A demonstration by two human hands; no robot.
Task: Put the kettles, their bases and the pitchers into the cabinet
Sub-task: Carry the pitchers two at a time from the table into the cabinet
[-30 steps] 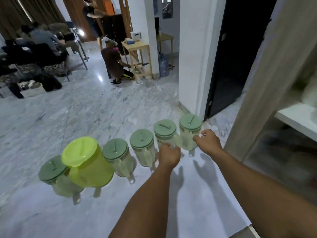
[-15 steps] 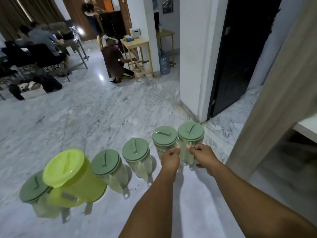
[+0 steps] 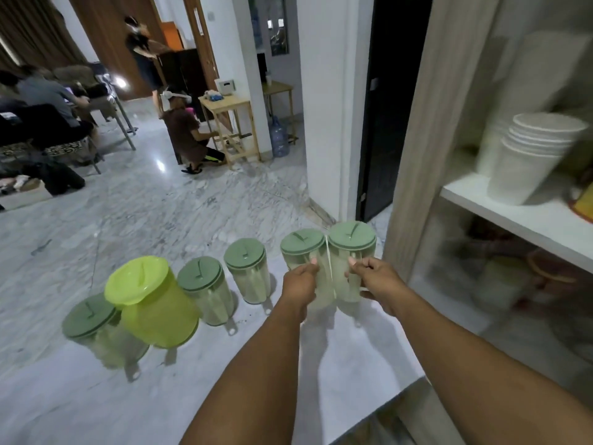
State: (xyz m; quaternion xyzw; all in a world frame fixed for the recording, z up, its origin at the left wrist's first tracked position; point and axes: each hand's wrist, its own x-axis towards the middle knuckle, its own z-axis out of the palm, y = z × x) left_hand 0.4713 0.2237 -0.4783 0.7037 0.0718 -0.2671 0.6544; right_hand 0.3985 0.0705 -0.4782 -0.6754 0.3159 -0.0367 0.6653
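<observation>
A row of clear pitchers with dull green lids runs along a white surface (image 3: 353,358) near the marble floor. My left hand (image 3: 299,283) grips the handle of one pitcher (image 3: 301,244). My right hand (image 3: 377,279) grips the handle of the rightmost pitcher (image 3: 352,236), which touches the first. Both appear raised slightly off the surface. Three more green-lidded pitchers (image 3: 245,253) (image 3: 199,274) (image 3: 88,316) stand to the left, with a larger lime-yellow pitcher (image 3: 150,300) among them. The open cabinet (image 3: 513,216) is at the right.
The cabinet's upper shelf holds stacked white cups (image 3: 532,155); blurred items sit on the shelf below. A white pillar (image 3: 324,107) and a dark doorway (image 3: 388,101) stand behind the pitchers. Several people, chairs and a wooden table (image 3: 231,123) occupy the room at the back left.
Both hands closed on the two rightmost pitchers' handles and drew them together, lifting them. The view swung right, showing the cabinet shelves.
</observation>
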